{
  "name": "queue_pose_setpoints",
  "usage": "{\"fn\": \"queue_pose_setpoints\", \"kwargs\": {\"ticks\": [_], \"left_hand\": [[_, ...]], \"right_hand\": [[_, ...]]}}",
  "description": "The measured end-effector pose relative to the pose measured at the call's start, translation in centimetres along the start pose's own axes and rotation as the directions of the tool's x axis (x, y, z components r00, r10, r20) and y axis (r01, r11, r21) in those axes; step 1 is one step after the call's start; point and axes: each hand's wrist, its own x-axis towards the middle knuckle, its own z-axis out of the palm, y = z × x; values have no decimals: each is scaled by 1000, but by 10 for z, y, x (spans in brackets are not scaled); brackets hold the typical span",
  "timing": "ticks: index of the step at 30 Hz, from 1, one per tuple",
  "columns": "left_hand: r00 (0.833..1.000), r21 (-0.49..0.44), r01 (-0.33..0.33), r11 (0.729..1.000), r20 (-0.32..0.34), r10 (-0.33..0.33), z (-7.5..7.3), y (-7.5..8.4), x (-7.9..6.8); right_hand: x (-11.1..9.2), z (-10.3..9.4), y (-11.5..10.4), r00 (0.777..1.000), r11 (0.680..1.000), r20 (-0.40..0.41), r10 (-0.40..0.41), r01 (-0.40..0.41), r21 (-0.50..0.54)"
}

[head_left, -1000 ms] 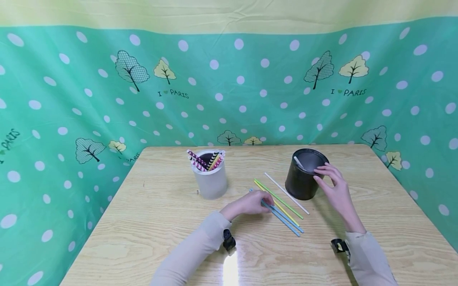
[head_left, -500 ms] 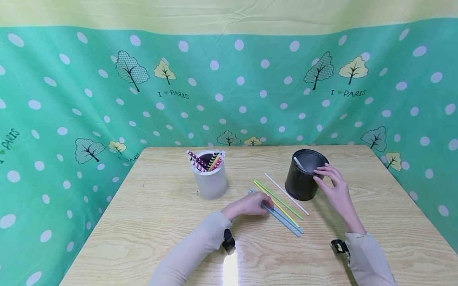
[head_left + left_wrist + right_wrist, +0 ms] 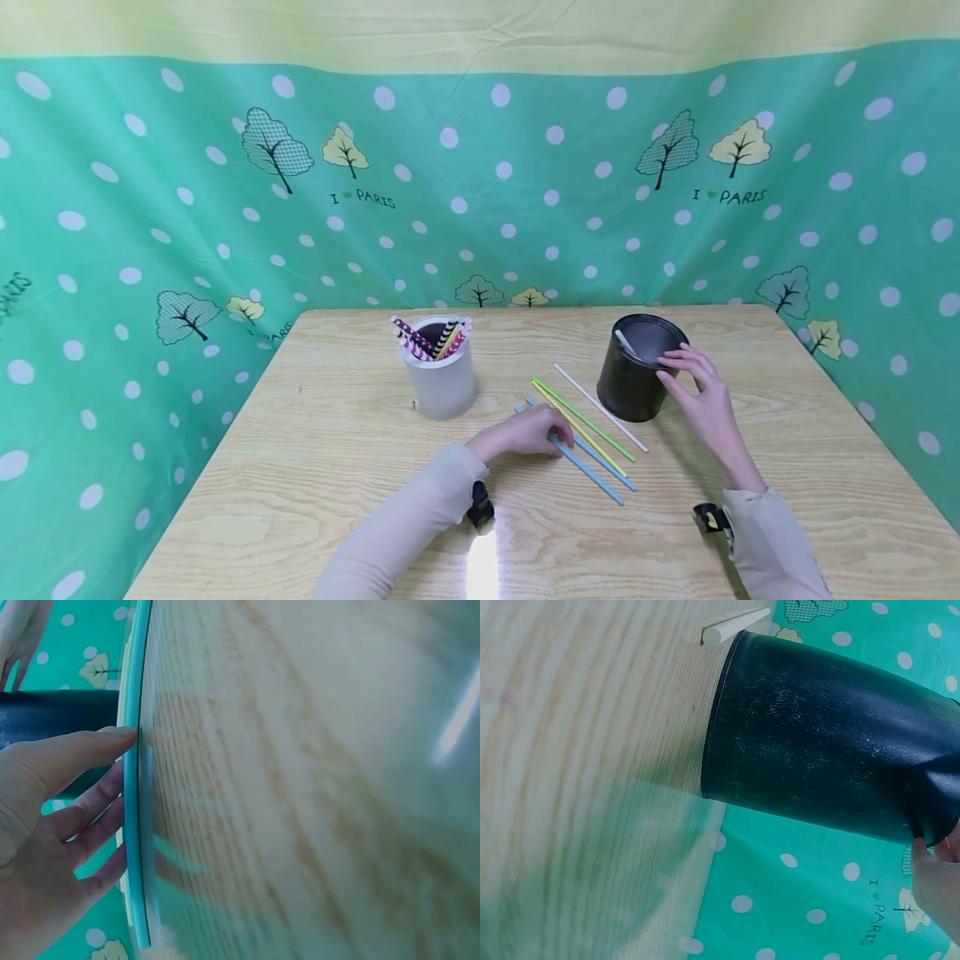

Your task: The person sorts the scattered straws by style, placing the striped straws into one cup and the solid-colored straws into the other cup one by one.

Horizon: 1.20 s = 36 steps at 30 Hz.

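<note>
The left hand (image 3: 528, 429) is reaching to the left and near side of the black canister (image 3: 633, 396), its fingers bending and its thumb opposing them. It is pinching the nearer blue straw (image 3: 588, 472) partway along its length; the left wrist view is showing the thumb on one side and fingertips on the other. Whether that straw is rising clear of the table (image 3: 337, 467) cannot be told.

The right hand (image 3: 701, 402) is holding the black canister at the right of its rim, thumb lying outside and fingers reaching over the edge. The gap between thumb and fingers is staying small; exact finger contact inside the rim cannot be told. The canister itself is standing upright, and a white straw (image 3: 625, 341) is leaning inside it against the left wall.

On the table left of the canister, four further straws are lying roughly parallel, slanting down to the right. The loose white straw (image 3: 585, 392) is passing just beside the canister's base, followed outward by the green straw (image 3: 584, 419), the yellow straw (image 3: 592, 442) and the farther blue straw (image 3: 604, 463). Well left of the canister, a white canister (image 3: 444, 390) is standing upright, holding patterned straws (image 3: 411, 331).
</note>
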Motion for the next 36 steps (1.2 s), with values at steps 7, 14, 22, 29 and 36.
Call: {"fn": "queue_pose_setpoints", "kwargs": {"ticks": [7, 14, 22, 29, 36], "left_hand": [[999, 121, 27, 992, 22, -30, 2, 1, 0], [998, 137, 49, 989, 39, -55, 2, 4, 0], [995, 160, 66, 985, 65, -77, 2, 8, 0], [993, 174, 79, 982, 76, -94, 1, 10, 0], [996, 140, 48, 989, 66, -57, 6, 3, 2]], "right_hand": [[0, 1, 1, 1000, 1000, -10, -19, 19, 16], [0, 0, 0, 1000, 1000, -10, -12, 12, 15], [0, 0, -1, 1000, 1000, -3, 10, -10, -2], [1, 0, -1, 1000, 1000, -6, 8, -8, -2], [1, 0, -3, 1000, 1000, 1, 15, -15, -10]]}}
